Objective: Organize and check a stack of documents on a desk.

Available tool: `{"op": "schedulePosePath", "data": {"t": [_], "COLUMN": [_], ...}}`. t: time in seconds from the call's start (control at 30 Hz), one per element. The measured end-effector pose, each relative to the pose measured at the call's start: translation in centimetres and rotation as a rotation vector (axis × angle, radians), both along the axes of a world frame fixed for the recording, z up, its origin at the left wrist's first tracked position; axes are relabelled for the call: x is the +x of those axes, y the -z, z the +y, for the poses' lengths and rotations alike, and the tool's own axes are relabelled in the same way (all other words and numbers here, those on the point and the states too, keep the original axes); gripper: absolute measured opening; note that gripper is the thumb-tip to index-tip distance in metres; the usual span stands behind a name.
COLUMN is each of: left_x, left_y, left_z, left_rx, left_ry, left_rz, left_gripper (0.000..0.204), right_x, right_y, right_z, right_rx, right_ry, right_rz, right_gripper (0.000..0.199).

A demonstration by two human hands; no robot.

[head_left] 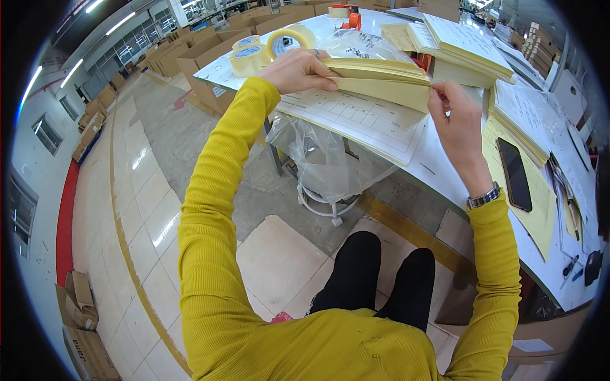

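My left hand (297, 68) is closed on the left end of a stack of pale yellow paper (378, 68), held on edge above the table. At the stack's right end, the fingers of my right hand (456, 117) pinch the corner of the front yellow sheet (384, 93), which stands slightly apart from the others. Beneath them, a white printed form (359, 117) with a ruled grid lies along the table's near edge. Rolls of clear tape (287, 42) stand just beyond my left hand. The fingertips behind the stack are hidden.
Piles of printed yellow papers (467, 47) cover the back right. A black phone (514, 173) rests on yellow paper at the right, near pens (570, 265). A red tape dispenser (353, 22) sits at the back. Clear plastic (324, 152) hangs from the table (438, 178); cardboard boxes (206, 66) stand left.
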State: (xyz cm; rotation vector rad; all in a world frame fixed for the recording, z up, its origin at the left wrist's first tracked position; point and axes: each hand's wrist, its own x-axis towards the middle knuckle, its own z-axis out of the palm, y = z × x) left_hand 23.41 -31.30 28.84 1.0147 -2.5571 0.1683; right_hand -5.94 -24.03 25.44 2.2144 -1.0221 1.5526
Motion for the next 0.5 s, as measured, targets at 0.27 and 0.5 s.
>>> {"op": "schedulePosePath", "data": {"t": [0.27, 0.5], "left_x": [0.0, -0.1], "left_y": [-0.6, -0.4], "left_z": [-0.2, -0.3], "left_rx": [-0.015, 0.002], "left_ry": [-0.013, 0.033], "left_rz": [0.075, 0.087], "left_gripper": [0.024, 0.025], "right_x": [-2.0, -1.7], "right_y": [-0.3, 0.0], "right_z": [2.5, 1.5], "right_rx": [0.323, 0.328], "right_ry": [-0.277, -0.262], "right_rz": [0.546, 0.617], "right_gripper": [0.015, 0.019]}}
